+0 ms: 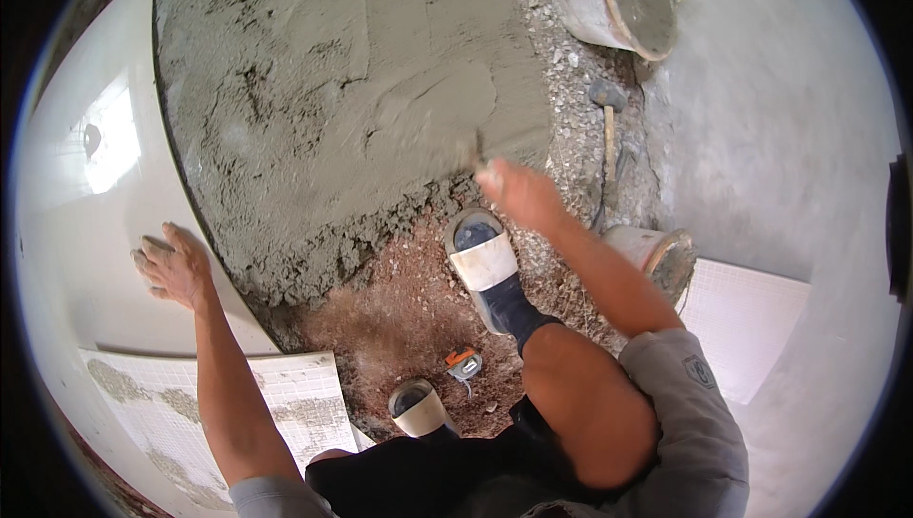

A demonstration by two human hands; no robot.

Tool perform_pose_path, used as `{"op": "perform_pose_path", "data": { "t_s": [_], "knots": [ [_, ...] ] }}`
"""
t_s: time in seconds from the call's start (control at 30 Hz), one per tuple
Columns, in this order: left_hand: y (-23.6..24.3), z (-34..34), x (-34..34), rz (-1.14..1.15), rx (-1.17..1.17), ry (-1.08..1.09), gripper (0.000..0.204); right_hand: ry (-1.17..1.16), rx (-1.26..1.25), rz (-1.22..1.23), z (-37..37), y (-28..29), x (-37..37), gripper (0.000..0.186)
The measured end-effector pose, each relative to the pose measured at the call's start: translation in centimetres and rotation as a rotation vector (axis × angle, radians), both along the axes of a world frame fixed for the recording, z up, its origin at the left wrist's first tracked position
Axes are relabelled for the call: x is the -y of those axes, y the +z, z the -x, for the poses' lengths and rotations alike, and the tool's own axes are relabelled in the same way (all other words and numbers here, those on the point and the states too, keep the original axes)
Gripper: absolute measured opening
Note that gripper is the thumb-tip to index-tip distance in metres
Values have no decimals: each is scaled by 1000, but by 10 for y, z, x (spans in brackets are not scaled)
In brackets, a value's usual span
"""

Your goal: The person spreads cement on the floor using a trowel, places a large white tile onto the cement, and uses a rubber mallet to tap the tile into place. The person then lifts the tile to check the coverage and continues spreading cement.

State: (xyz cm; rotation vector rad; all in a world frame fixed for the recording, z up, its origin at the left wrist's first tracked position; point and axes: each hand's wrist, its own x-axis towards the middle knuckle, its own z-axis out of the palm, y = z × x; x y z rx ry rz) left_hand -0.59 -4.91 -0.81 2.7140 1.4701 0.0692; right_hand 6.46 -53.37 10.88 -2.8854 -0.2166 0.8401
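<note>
My left hand (174, 266) rests on a large glossy white tile (105, 223), its fingers spread and smeared with grey. Along that tile's right edge runs a broad bed of wet grey mortar (314, 71), smoothed on top and crumbly at its near edge. Over the near right part of the mortar, my right hand (521, 196) is closed around a trowel (474, 151). Motion blurs the trowel, so its blade barely stands out from the mortar and I cannot tell whether it touches.
A mortar bucket (618, 9) tilts at the far right, near a mallet (609, 123) on gravel. Another bucket (656, 254) lies by my right forearm, beside a white tile (742, 318). A tape measure (464, 364) sits between my feet. Another tile (304, 394) lies near left.
</note>
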Motion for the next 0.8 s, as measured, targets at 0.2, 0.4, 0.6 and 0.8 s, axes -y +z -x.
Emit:
{"op": "perform_pose_path", "data": {
  "t_s": [0.2,0.4,0.6,0.8],
  "knots": [
    [-1,0,-1,-18,-6,-2,74,-387,137,34,-59,-6,65,57],
    [-6,2,-4,-42,29,-5,74,-864,-269,-295,14,31,0,50],
    [0,-1,-1,1,-1,11,75,-412,-29,-70,-89,19,-59,47],
    [-4,0,-5,-10,-20,-2,73,-480,142,2,-52,-3,20,48]
  ]
}}
